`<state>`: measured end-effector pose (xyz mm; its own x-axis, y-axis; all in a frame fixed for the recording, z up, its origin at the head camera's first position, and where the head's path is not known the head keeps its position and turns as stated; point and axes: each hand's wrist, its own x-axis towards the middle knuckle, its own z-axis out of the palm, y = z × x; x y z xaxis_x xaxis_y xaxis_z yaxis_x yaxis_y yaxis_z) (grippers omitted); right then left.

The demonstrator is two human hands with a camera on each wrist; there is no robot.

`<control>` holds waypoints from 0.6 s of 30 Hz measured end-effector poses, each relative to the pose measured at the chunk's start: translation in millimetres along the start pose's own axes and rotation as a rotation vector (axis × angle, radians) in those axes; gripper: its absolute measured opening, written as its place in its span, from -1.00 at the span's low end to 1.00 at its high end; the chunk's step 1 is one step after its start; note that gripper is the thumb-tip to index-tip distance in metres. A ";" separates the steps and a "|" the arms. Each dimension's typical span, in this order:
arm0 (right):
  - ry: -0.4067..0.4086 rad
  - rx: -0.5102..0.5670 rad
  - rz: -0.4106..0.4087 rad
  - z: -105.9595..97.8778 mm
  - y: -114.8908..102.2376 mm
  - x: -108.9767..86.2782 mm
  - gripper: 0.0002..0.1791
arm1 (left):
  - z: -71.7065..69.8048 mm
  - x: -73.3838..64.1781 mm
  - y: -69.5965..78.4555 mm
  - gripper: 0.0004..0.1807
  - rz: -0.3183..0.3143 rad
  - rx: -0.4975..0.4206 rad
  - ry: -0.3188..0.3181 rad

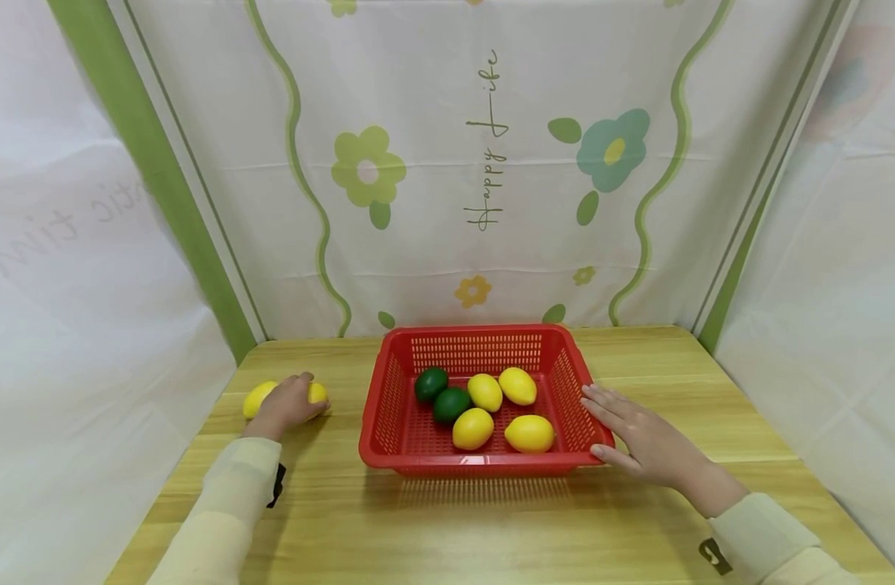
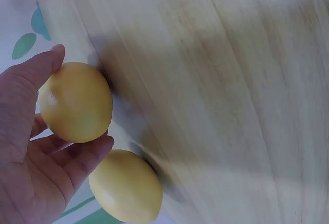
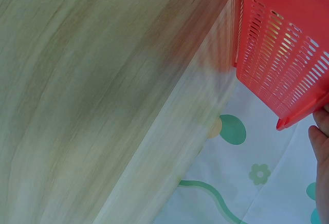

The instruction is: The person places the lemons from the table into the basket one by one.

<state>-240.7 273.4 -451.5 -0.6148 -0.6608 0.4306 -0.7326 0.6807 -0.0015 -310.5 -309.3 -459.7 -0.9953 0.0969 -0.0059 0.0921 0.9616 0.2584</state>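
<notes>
On the left of the table, my left hand [image 1: 285, 404] grips a yellow lemon [image 1: 317, 394]. The left wrist view has its thumb and fingers around this lemon [image 2: 77, 103]. A second lemon [image 1: 257, 399] lies on the wood just left of the hand, near the fingertips in the left wrist view. My right hand [image 1: 645, 439] rests on the right rim of a red plastic basket [image 1: 484, 461], fingers extended. Inside the basket are several lemons [image 1: 530, 434] and two dark green oval fruits [image 1: 451, 405]. Only the edge of the right hand [image 3: 322, 149] shows in the right wrist view.
The wooden table [image 1: 477, 536] bears the basket at its middle, toward the back. A printed curtain [image 1: 433, 268] hangs behind the table's back edge, and white cloth [image 1: 835, 325] hangs along both sides.
</notes>
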 end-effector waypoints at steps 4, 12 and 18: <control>-0.002 -0.002 0.002 -0.1 -0.5 0.1 -0.24 | 2.2 1.2 -1.3 -0.24 0.005 0.002 -0.007; 0.001 0.005 0.003 0.4 -0.6 0.0 -0.23 | 4.3 2.5 -1.8 -0.24 0.005 -0.002 -0.006; -0.003 0.004 0.006 -0.2 -0.9 -0.1 -0.25 | 4.1 2.0 -0.3 -0.23 0.001 -0.010 -0.009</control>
<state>-239.9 272.9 -451.4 -0.6204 -0.6573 0.4279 -0.7299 0.6835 -0.0083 -312.4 -308.4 -463.8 -0.9949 0.1003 -0.0139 0.0930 0.9590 0.2678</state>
